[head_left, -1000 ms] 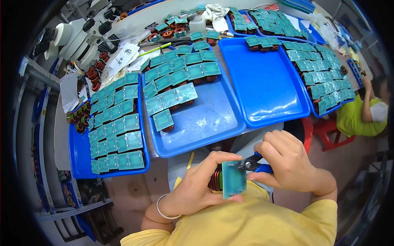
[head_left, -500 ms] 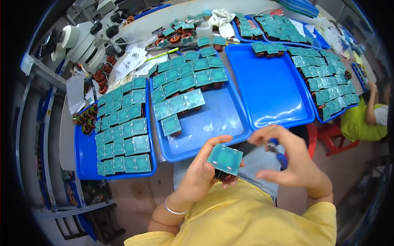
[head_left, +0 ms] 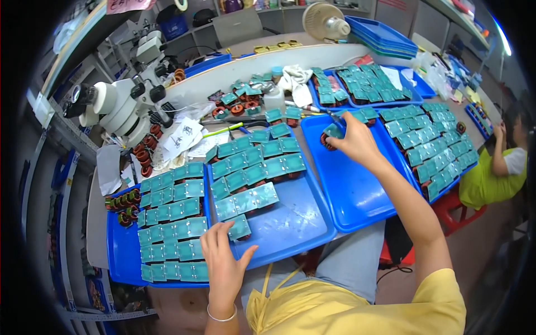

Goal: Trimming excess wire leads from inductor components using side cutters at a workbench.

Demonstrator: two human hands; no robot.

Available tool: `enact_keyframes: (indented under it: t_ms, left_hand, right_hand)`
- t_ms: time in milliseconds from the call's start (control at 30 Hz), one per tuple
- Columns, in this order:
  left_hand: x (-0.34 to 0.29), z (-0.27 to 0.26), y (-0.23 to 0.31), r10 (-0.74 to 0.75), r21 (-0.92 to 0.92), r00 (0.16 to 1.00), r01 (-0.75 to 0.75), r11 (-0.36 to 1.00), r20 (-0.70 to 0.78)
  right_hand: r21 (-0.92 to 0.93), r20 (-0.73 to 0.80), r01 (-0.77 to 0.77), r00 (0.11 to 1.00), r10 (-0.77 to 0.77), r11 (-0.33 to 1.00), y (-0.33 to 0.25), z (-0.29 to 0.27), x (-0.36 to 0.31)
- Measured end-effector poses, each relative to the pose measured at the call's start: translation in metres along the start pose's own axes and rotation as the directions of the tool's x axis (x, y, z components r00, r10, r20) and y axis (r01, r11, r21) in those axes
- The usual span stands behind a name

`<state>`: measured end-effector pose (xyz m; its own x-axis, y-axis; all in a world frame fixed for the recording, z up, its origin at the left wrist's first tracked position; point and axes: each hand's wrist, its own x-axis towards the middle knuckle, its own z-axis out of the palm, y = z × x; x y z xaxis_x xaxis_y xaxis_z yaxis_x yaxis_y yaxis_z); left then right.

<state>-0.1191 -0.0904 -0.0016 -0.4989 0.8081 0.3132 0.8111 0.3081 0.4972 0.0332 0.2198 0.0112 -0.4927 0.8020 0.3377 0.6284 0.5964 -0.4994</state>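
Note:
My right hand point(head_left: 357, 139) is stretched out over the far end of the right blue tray point(head_left: 350, 206). Its fingers close on a copper-wound coil with a green circuit board on top point(head_left: 334, 132). A slim dark tool point(head_left: 335, 116) also sticks out from this hand; its kind is hard to make out. My left hand point(head_left: 221, 258) is open, thumb apart from the fingers. Its fingertips are right beside a single board-topped coil point(head_left: 240, 228) in the middle blue tray point(head_left: 296, 245); I cannot tell whether they touch it.
Rows of board-topped coils point(head_left: 177, 232) fill most of the left tray, and more stand in a tray point(head_left: 432, 145) at the right. A microscope point(head_left: 120, 103), papers point(head_left: 183, 137) and a white cloth point(head_left: 298, 84) lie behind. Another person point(head_left: 491, 173) sits at far right.
The board-topped coil has passed from my left hand to my right, which has reached forward over the right tray. My left hand has moved left to the middle tray. The view has tilted up.

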Motion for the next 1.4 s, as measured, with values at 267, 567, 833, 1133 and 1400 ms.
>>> enact_keyframes:
  t_ms: [267, 567, 833, 1133, 1400]
  left_hand:
    - [0.011, 0.012, -0.012, 0.023, 0.233, 0.999, -0.028, 0.972, 0.026]
    - [0.015, 0.021, -0.026, 0.015, 0.264, 1.0, -0.007, 0.964, -0.028]
    - [0.014, -0.009, -0.007, -0.006, -0.633, 0.974, 0.152, 0.759, 0.227]
    - [0.013, 0.002, 0.037, 0.155, -0.913, 0.912, 0.343, 0.22, 0.38]
    - [-0.017, 0.023, 0.052, 0.03, -0.96, 0.959, 0.28, 0.019, 0.281]
  right_hand:
    - [-0.614, -0.198, 0.055, 0.955, -0.221, 0.787, 0.036, 0.081, 0.073]
    - [-0.563, -0.1, 0.045, 0.987, -0.122, 0.825, 0.025, 0.075, 0.071]
    - [0.66, 0.516, -0.151, 0.803, -0.299, 0.736, -0.068, 0.009, -0.062]
    - [0.718, 0.696, -0.683, 0.697, -0.173, 0.136, -0.094, -0.022, -0.153]
    - [0.945, 0.274, -0.246, 0.955, -0.113, 0.216, -0.078, -0.006, -0.179]
